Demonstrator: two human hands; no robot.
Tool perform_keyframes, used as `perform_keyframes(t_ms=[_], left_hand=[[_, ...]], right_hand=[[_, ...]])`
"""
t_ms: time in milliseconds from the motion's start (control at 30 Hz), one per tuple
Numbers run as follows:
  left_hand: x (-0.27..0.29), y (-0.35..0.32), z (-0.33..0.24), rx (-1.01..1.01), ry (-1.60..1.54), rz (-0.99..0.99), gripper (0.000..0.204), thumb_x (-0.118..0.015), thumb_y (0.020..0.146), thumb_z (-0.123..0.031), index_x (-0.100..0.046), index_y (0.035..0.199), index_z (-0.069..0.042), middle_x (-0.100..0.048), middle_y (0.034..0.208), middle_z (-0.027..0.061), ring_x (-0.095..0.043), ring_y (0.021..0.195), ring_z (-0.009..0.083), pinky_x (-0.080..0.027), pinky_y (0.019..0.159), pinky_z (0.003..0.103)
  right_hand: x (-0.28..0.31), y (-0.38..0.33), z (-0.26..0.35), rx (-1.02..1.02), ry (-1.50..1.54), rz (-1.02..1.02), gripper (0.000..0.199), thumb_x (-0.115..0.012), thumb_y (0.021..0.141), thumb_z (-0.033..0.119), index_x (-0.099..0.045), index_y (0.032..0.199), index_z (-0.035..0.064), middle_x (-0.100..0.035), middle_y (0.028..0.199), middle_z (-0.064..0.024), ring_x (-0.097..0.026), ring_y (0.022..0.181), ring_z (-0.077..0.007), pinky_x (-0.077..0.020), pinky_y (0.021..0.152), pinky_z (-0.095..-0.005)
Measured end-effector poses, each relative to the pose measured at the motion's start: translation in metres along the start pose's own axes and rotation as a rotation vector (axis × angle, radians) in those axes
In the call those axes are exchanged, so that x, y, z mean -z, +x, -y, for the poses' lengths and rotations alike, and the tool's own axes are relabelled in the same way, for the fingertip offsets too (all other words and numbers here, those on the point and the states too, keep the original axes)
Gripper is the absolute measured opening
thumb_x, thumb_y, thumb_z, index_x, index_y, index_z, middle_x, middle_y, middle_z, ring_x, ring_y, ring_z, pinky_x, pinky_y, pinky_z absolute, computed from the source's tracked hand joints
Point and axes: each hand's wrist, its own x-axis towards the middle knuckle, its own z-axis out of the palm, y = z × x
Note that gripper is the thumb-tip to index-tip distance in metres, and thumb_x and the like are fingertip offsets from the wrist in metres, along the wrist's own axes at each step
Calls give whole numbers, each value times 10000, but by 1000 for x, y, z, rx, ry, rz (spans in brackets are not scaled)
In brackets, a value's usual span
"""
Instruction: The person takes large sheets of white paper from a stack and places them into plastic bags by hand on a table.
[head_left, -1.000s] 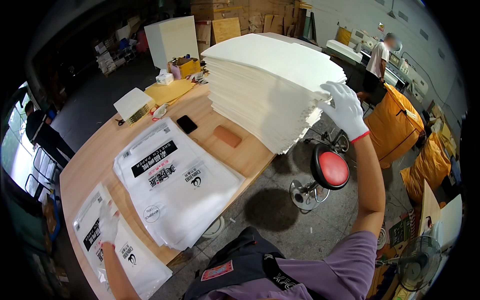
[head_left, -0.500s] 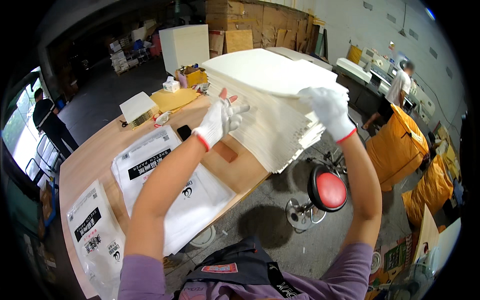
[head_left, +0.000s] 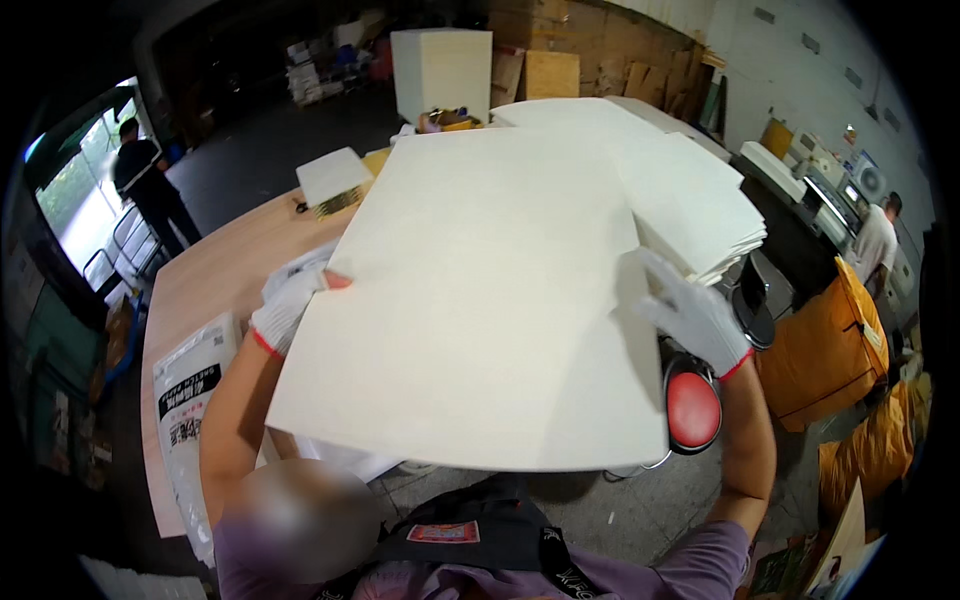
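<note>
A large white paper sheet (head_left: pixel 480 300) spreads in front of me, its near edge close to my waist. I cannot tell whether it is one sheet or several. My left hand (head_left: pixel 290 305), in a white knit glove with a red cuff, is closed on its left edge, bare thumb tip on top and the other fingers mostly hidden. At the right edge, my gloved right hand (head_left: pixel 695 312) has its fingers stretched out and apart, against the paper. Beyond it lies a thick stack of white paper (head_left: pixel 690 190) with uneven edges.
The wooden table (head_left: pixel 225 265) bears printed white plastic bags (head_left: pixel 190 390) at left and a small paper stack (head_left: pixel 332 178). A red stool (head_left: pixel 693 410) stands at right, near orange sacks (head_left: pixel 825 350). One person (head_left: pixel 145 180) stands far left, another (head_left: pixel 875 240) by machines.
The large sheet now lies in front of me, covering the near table and most of the bags. My left hand moved left and nearer; my right hand moved nearer, its fingers now stretched out.
</note>
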Motion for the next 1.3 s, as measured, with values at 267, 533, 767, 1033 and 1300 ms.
perform_keyframes(t_ms=[267, 533, 767, 1033, 1300], left_hand=[[141, -46, 217, 111, 416, 126, 255, -622, 863, -166, -669, 1008, 39, -701, 887, 122, -679, 788, 192, -545, 743, 316], [44, -43, 246, 187, 465, 158, 704, -578, 858, -234, -309, 1457, 18, -455, 1391, 224, -471, 1238, 257, -372, 1037, 327], [-91, -61, 225, 75, 1136, -43, 1043, -670, 761, -444, -130, 1476, 91, -80, 1528, 322, -138, 1412, 480, -240, 1085, 567], [-88, -68, 250, -180, 1047, -31, 919, -670, 762, -525, -330, 1426, 13, -224, 1475, 297, -273, 1340, 466, -337, 1006, 549], [58, -45, 303, -65, 1226, -227, 295, -704, 802, -282, -659, 1007, -75, -631, 1044, 152, -585, 1036, 364, -468, 886, 469]], right_hand=[[-292, 58, 56, -310, 1833, 204, 476, -563, 915, 50, -468, 1378, -3, -566, 1303, -93, -539, 1186, -182, -437, 1014, -298], [-379, 78, 99, -268, 1598, 358, 396, -638, 925, 222, -574, 1258, 17, -603, 1255, -109, -589, 1121, -211, -463, 975, -334], [-325, 73, 146, -126, 1093, 284, 566, -664, 836, 487, -650, 1159, 22, -662, 1160, -133, -606, 1095, -234, -439, 950, -329], [-306, 71, 160, -171, 534, 203, 557, -662, 813, 517, -673, 1001, -7, -689, 934, -217, -660, 895, -366, -495, 769, -412], [-224, 44, 164, 51, 403, 99, 430, -684, 850, 409, -685, 883, -20, -655, 716, -187, -651, 692, -335, -489, 635, -400]])
